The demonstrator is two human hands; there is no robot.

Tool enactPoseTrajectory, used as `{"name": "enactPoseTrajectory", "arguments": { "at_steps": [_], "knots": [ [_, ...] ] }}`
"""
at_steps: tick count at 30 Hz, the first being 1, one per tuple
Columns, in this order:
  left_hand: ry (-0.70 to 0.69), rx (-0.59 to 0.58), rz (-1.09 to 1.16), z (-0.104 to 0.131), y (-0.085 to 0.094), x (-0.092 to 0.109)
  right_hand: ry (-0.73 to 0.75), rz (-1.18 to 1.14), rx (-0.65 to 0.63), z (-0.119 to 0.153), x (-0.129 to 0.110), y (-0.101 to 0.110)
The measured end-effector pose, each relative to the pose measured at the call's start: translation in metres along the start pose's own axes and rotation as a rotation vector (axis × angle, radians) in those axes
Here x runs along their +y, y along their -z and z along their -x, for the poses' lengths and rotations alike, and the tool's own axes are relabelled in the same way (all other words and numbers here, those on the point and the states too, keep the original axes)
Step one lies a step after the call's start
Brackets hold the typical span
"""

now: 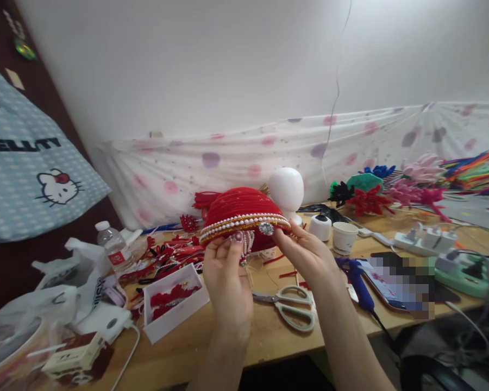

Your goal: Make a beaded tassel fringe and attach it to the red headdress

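Both my hands hold up a red pleated hat (pixel 244 202) above the table, its rim edged with white pearl beads and gold trim. A silvery jewelled ornament (pixel 266 228) sits on the rim near my right fingers. My left hand (pixel 227 267) grips the left part of the brim, thumb on the near side by a hanging cluster of pearl strands (pixel 248 245). My right hand (pixel 307 251) pinches the right end of the brim. Below, between my forearms, lie scissors (pixel 290 304) with pale handles. The inside of the hat is hidden.
Behind the hat stands a white foam head (pixel 286 190). A white box (pixel 175 304) with red pieces, a water bottle (pixel 114 247) and plastic bags (pixel 71 293) are left. Right are a paper cup (pixel 344 238), blue glue gun (pixel 361 285), phone (pixel 385 282), power strip (pixel 407 240) and fuzzy flowers (pixel 369 202).
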State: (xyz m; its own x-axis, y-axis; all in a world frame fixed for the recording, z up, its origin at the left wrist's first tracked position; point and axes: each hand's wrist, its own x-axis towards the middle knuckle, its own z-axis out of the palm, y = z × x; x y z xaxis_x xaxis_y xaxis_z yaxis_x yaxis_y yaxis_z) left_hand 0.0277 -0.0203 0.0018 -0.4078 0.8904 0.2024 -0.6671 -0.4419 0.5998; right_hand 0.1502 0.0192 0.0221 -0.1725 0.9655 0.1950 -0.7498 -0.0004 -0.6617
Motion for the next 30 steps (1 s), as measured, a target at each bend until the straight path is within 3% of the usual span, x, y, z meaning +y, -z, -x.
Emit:
{"name": "enactPoseTrajectory", "arguments": {
  "at_steps": [12, 20, 26, 30],
  "knots": [
    [-0.028, 0.041, 0.015, 0.002, -0.002, -0.004, 0.001, -0.018, -0.002, 0.004, 0.003, 0.004],
    [-0.095, -0.036, 0.054, 0.006, 0.008, -0.016, -0.164, -0.455, 0.216, 0.013, 0.001, -0.011],
    [-0.127, -0.054, 0.066, 0.005, 0.019, -0.018, -0.250, -0.647, 0.204, 0.017, 0.005, -0.011],
    [-0.087, -0.065, 0.095, 0.005, 0.021, -0.014, -0.237, -0.641, 0.176, 0.020, 0.008, -0.011]
  ]
}}
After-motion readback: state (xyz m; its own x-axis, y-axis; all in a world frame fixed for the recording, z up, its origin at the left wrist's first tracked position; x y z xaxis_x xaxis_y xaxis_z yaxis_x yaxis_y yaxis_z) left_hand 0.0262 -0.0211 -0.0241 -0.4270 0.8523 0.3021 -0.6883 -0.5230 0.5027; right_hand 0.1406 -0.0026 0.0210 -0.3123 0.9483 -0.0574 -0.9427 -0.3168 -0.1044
